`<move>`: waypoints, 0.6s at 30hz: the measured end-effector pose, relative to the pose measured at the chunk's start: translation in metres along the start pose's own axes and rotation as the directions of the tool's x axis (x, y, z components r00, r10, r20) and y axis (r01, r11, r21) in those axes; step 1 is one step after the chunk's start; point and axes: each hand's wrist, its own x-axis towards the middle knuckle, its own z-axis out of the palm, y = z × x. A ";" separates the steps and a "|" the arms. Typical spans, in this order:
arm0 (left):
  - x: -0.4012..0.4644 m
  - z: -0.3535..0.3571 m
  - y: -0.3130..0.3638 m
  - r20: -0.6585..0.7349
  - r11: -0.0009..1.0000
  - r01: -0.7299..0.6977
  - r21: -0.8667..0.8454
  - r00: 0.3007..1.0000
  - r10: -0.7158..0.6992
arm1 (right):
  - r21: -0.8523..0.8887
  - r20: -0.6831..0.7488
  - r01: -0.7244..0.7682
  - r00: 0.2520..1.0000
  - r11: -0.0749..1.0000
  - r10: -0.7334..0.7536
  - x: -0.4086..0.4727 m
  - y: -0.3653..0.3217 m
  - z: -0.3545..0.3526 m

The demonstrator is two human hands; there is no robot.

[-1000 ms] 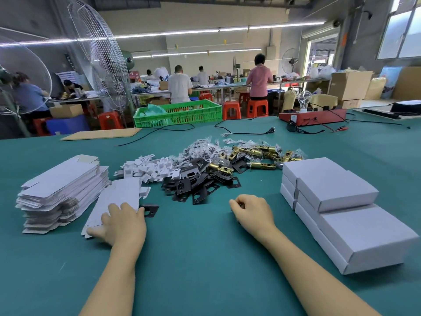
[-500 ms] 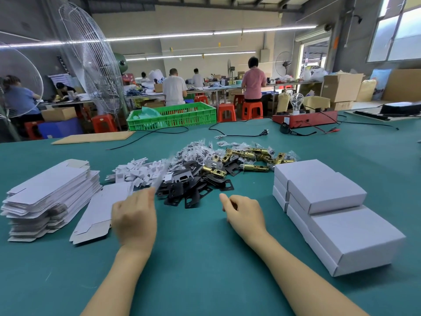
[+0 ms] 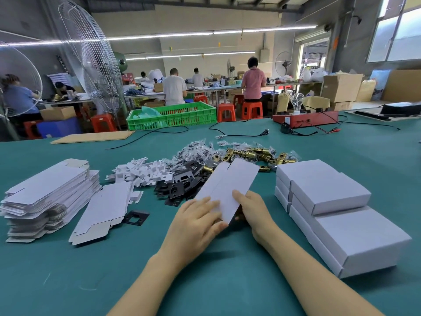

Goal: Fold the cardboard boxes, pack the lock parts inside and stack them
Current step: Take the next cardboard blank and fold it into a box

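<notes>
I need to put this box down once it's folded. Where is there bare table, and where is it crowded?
Bare green table lies near the person, between the forearms, and left of the left hand below the flat blanks. The middle is crowded with lock parts; the finished boxes fill the right.

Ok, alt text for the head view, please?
Both hands, left hand and right hand, hold a flat white box blank above a green table. Stacked blanks lie left, lock parts behind, folded boxes right.
</notes>
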 end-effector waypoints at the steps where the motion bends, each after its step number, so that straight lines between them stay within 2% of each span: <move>1: -0.001 0.001 0.001 0.051 0.994 0.106 -0.022 0.993 -0.105 | 0.029 -0.002 0.005 1.000 1.000 -0.005 0.000 -0.001 -0.001; 4: -0.002 0.001 -0.001 0.203 0.881 0.445 -0.160 0.889 -0.411 | 0.063 0.006 0.006 1.000 0.998 -0.006 0.003 -0.002 -0.004; 7: 0.000 -0.003 -0.002 0.318 0.627 0.646 -0.434 0.762 -0.565 | 0.033 0.032 0.013 0.999 0.999 -0.014 0.004 0.000 -0.004; 8: 0.002 -0.003 -0.001 0.349 0.555 0.678 -0.481 0.729 -0.589 | 0.015 0.032 0.021 0.999 1.000 -0.021 0.004 0.001 -0.004; 10: 0.004 -0.002 0.001 0.383 0.477 0.701 -0.530 0.700 -0.603 | 0.004 0.020 0.037 0.999 0.999 -0.037 0.004 0.001 -0.002; 12: 0.003 -0.001 0.003 0.366 0.434 0.690 -0.579 0.695 -0.618 | 0.018 0.016 0.052 0.999 0.999 -0.052 0.003 0.001 -0.001; 15: 0.003 0.000 0.003 0.330 0.419 0.688 -0.592 0.681 -0.653 | -0.018 0.068 0.060 0.996 0.998 -0.059 0.000 0.002 0.001; 18: 0.004 0.001 -0.001 0.264 0.370 0.706 -0.604 0.616 -0.742 | -0.209 0.110 0.129 0.988 0.969 -0.107 -0.003 0.005 0.005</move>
